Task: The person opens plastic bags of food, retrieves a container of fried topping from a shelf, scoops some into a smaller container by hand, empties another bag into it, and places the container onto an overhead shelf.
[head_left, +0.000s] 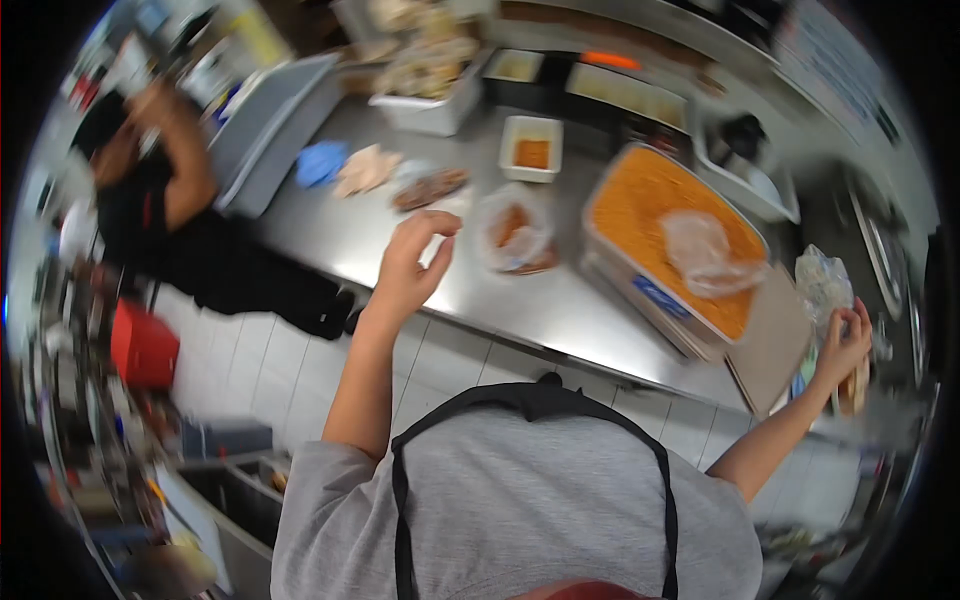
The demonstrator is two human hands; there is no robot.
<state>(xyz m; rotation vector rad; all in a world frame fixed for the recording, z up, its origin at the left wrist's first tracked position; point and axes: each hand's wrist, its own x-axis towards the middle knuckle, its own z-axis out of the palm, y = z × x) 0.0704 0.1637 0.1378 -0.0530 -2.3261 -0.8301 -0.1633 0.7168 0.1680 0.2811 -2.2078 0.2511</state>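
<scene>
- Red rim [585,590], prob. of a cap, was nearest to the camera, then came the gray shirt [560,500] w/ its black apron strap [400,510]; if the person leaned too much fwd., the cloth could rub against the table [350,230].
- Right hand [845,342] was at the far right, by a clear bag [824,280]. Its fingers were bent near the film, but I could not tell if they pinched it or only touched it, b/c they were too small & blurred. A weak grip could let thin plastic slip away.
- Left hand [410,265] was over the table's front part, near the filled bag [514,225] and a brown piece [430,188]. Its fingers were curved, thumb apart from index, w/ nothing betw. them. Lowered w/o care, this hand could push the filled bag & spill its contents.
- Big tub [640,280] of orange crumbs [640,200] stood betw. both hands, next to a cardboard sheet [775,335]; how far the sheet went under it, I could not tell. If the right forearm dragged this sheet, the tub could shift.
- Loose plastic [705,255] lay on the crumbs; pulled too fast, it could throw some over the rim.
- Co-worker [150,215] in black was near the gray bin [275,130], at left; a sudden turn could bump it.
</scene>
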